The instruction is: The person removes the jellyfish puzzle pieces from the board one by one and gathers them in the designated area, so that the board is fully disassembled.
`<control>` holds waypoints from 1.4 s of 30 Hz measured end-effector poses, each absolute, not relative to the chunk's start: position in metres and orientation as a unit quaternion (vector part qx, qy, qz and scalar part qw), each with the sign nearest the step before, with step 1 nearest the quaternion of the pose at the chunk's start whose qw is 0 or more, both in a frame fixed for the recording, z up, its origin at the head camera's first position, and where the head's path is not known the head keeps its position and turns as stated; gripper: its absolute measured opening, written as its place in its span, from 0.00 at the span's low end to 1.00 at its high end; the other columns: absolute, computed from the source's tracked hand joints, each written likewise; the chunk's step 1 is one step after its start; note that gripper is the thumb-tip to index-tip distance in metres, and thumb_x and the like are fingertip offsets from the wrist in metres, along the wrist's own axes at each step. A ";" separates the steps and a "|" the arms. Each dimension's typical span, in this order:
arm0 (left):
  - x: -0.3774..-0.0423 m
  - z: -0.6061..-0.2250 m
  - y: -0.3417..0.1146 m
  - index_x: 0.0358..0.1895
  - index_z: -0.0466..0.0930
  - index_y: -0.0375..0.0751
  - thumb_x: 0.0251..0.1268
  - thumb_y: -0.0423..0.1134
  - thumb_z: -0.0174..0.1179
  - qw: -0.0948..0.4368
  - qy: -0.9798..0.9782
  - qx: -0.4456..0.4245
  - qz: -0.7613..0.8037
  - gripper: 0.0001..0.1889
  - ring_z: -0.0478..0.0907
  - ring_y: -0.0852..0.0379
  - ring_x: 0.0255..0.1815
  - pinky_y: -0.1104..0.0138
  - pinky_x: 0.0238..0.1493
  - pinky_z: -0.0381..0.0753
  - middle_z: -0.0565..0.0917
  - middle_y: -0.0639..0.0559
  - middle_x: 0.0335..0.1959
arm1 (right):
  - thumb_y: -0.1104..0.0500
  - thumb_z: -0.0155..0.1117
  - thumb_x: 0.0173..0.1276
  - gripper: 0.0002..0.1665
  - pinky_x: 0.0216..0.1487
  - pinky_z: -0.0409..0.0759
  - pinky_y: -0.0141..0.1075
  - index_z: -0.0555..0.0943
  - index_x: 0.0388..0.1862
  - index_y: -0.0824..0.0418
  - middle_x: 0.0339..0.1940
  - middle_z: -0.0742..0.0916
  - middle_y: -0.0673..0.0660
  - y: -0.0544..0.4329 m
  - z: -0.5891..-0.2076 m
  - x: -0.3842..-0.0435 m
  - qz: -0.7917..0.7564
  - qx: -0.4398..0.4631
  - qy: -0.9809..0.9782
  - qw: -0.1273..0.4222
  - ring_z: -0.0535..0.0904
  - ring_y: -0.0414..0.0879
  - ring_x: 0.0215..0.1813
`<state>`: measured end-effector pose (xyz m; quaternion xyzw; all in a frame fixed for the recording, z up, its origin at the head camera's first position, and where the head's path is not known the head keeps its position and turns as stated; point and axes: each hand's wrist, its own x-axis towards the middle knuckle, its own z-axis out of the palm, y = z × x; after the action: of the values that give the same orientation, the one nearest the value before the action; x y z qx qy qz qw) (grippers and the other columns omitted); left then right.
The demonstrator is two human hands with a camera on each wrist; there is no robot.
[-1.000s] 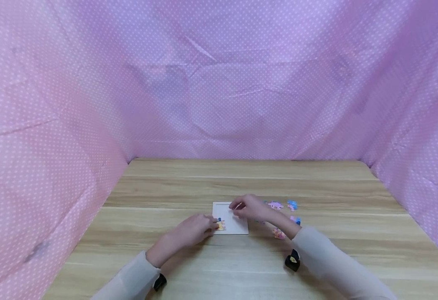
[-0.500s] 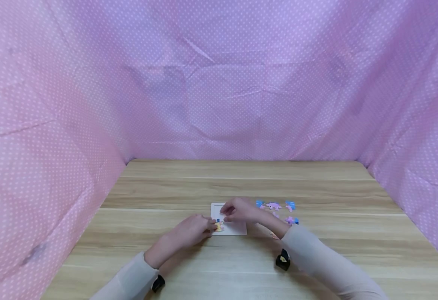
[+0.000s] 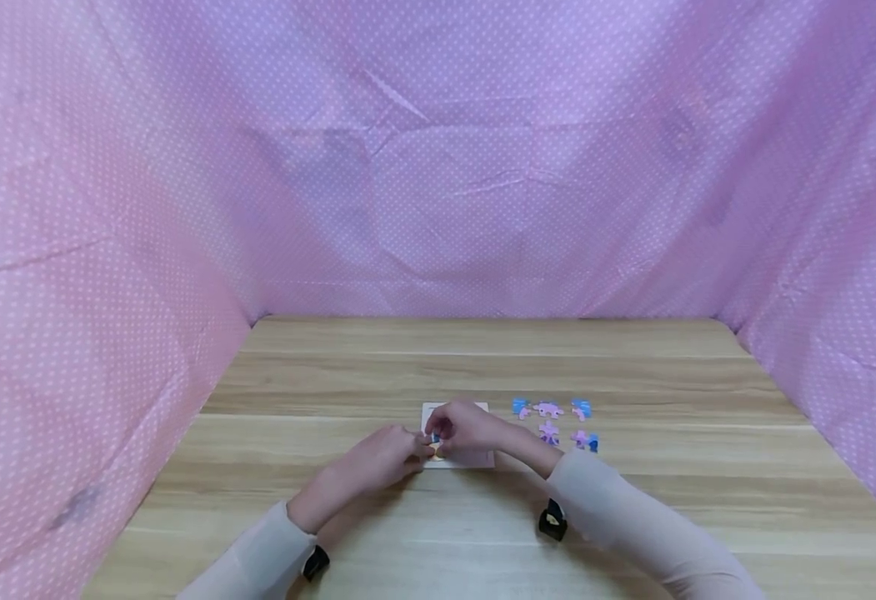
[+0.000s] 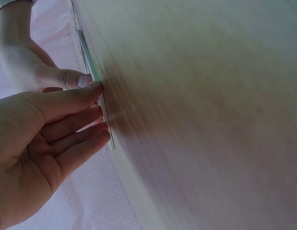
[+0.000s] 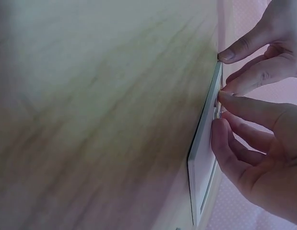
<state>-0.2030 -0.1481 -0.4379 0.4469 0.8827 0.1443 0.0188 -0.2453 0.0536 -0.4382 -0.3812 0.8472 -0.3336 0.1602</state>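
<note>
A white puzzle board point(image 3: 475, 461) lies on the table between both hands. My left hand point(image 3: 388, 457) holds its near left corner, thumb at the near edge and fingertips along the side in the left wrist view. By those fingertips is a yellow puzzle piece point(image 3: 438, 452) on the board, partly covered by the hands. My right hand point(image 3: 468, 427) pinches a small puzzle piece point(image 5: 217, 111) between thumb and fingers, low over the board's left part. In the right wrist view its fingertips meet those of the left hand point(image 5: 273, 52), and most of the piece is hidden.
Right of the board lie several loose puzzle pieces, among them a pink one point(image 3: 548, 410), a blue and pink one point(image 3: 582, 408) and a purple one point(image 3: 549, 433). The wooden table point(image 3: 377, 358) is enclosed by pink dotted cloth point(image 3: 438, 208). Black bands point(image 3: 553, 521) sit under both sleeves.
My right hand has moved left across the board and slightly down, to the left hand's fingertips and the yellow piece. The left hand has stayed at the corner.
</note>
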 end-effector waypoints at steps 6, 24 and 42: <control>-0.212 -0.437 -0.154 0.42 0.89 0.40 0.61 0.30 0.70 0.037 0.883 0.440 0.157 0.07 0.81 0.65 0.35 0.72 0.37 0.81 0.87 0.55 0.37 | 0.74 0.74 0.56 0.19 0.38 0.78 0.25 0.80 0.47 0.71 0.31 0.83 0.57 0.048 -0.435 -0.250 -0.343 -0.345 0.854 0.184 0.77 0.39 0.34; -0.220 -0.435 -0.162 0.46 0.89 0.39 0.63 0.29 0.69 0.070 0.875 0.442 0.185 0.09 0.81 0.66 0.41 0.73 0.42 0.82 0.88 0.52 0.42 | 0.71 0.75 0.56 0.09 0.35 0.75 0.27 0.84 0.35 0.67 0.28 0.82 0.50 0.057 -0.438 -0.267 -0.354 -0.301 0.865 0.192 0.74 0.36 0.32; -0.203 -0.438 -0.149 0.48 0.89 0.38 0.63 0.30 0.69 0.068 0.898 0.405 0.156 0.11 0.82 0.50 0.58 0.60 0.58 0.81 0.86 0.44 0.52 | 0.71 0.66 0.66 0.04 0.41 0.85 0.31 0.86 0.38 0.68 0.34 0.89 0.55 0.122 -0.432 -0.255 -0.410 -0.320 0.836 0.178 0.85 0.42 0.37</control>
<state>-0.2030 -0.1489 -0.4378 0.4047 0.8984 0.1565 0.0677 -0.2549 0.1223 -0.4322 -0.3198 0.8357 -0.4095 0.1781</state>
